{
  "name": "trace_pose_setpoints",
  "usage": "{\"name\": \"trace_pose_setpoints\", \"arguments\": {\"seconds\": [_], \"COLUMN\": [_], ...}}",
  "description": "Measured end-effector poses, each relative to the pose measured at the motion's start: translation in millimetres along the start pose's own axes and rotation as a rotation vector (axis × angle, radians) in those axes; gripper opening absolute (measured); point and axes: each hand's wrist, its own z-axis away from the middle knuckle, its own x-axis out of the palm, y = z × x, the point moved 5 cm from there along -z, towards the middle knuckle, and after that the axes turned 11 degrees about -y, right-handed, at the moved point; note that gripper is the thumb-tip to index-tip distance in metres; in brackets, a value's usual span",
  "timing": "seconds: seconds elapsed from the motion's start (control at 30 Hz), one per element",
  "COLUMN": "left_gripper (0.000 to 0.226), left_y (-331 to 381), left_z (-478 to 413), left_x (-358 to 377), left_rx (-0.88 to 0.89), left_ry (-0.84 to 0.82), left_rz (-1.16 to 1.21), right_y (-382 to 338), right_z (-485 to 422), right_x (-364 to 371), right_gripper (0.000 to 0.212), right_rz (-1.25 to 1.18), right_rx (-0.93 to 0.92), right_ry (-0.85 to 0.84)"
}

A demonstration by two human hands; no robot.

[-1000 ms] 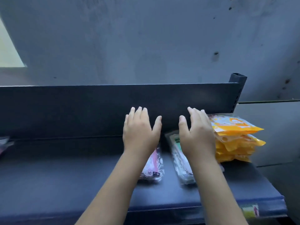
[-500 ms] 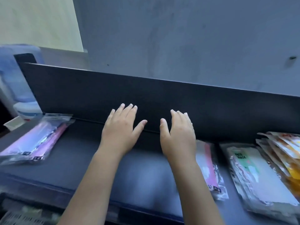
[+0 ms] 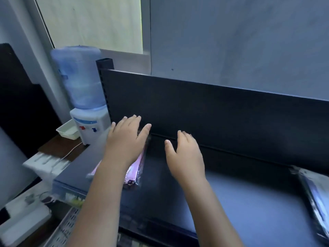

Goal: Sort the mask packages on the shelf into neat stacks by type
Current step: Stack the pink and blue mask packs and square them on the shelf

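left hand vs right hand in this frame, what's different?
The left hand lies palm down over the pink mask package near the shelf's left end; the right hand is over bare shelf, with no package under it. The left hand's fingers are spread and reach farther back; the right hand's look more curled. Both are open, palms down, gripping nothing.

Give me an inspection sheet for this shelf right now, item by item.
Surface: dark shelf, middle bare.
Job's things: pink mask package at shelf's left end; another package at right edge, blurred.
Clutter: nothing seen on shelf.
Hands: left hand open, flat over pink package; right hand open, above bare shelf.
Cables: white cord by water dispenser.
Surroundings: grey wall, white tray.
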Motion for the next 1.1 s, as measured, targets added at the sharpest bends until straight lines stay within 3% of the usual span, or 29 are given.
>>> {"name": "trace_pose_setpoints", "arguments": {"seconds": [0.17,0.4,0.5,0.63,0.77,0.87,0.97,1.1], "left_gripper": [0.06,0.057,0.052,0.086,0.103,0.094,0.085,0.074], "left_y": [-80.8,-116.9,-119.4,-127.1,-136.4,-141.5,-144.6,-141.6], "left_z": [-9.2,-17.7,-22.3,-27.3,-28.8,-26.7,-26.6,-27.5], "left_x": [-7.4,11.5,18.0,19.6,21.8,23.3,25.4,29.7], "left_rx": [-0.159,-0.302,-0.318,-0.421,-0.462,-0.49,-0.511,-0.471], "left_ry": [-0.048,-0.297,-0.323,-0.312,-0.311,-0.286,-0.276,-0.264], "left_rz": [0.128,0.266,0.262,0.502,0.816,1.024,1.146,1.208], "right_y": [-33.9,-51.9,-56.1,-56.0,-48.2,-41.8,-33.8,-16.9], "right_z": [-13.5,-17.0,-20.7,-20.4,-17.8,-15.8,-16.9,-23.5], "right_x": [64.5,112.3,118.2,113.2,108.0,102.2,92.2,83.7], "right_gripper": [0.039,0.048,0.026,0.007,0.018,0.021,0.03,0.027], "right_rz": [0.059,0.119,-0.082,-0.392,-0.79,-1.096,-1.121,-1.117], "right_rx": [0.072,0.16,0.192,0.22,0.309,0.39,0.363,0.334], "right_ry": [-0.128,-0.265,-0.204,-0.094,-0.067,-0.057,-0.03,0.031]}}
